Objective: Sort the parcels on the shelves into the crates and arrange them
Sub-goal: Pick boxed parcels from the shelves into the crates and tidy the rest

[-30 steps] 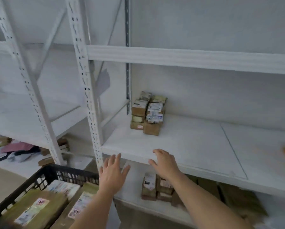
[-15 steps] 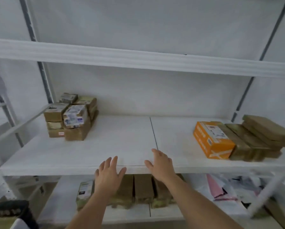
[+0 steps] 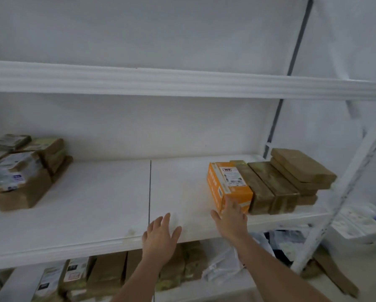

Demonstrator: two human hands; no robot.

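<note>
While parcels crowd both shelves, your sorting has plenty left.
Your right hand (image 3: 231, 216) reaches with fingers spread, touching the near end of the orange box (image 3: 228, 184); your left hand (image 3: 160, 234) hovers open and empty beside it. Brown parcels (image 3: 278, 184) sit just beyond the box, more (image 3: 19, 177) far off your left, others below; no crate shows.

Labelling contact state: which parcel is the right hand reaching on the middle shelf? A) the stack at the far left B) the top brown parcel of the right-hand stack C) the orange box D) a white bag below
C: the right hand has its straight fingers at the near front corner of the orange box.
</note>
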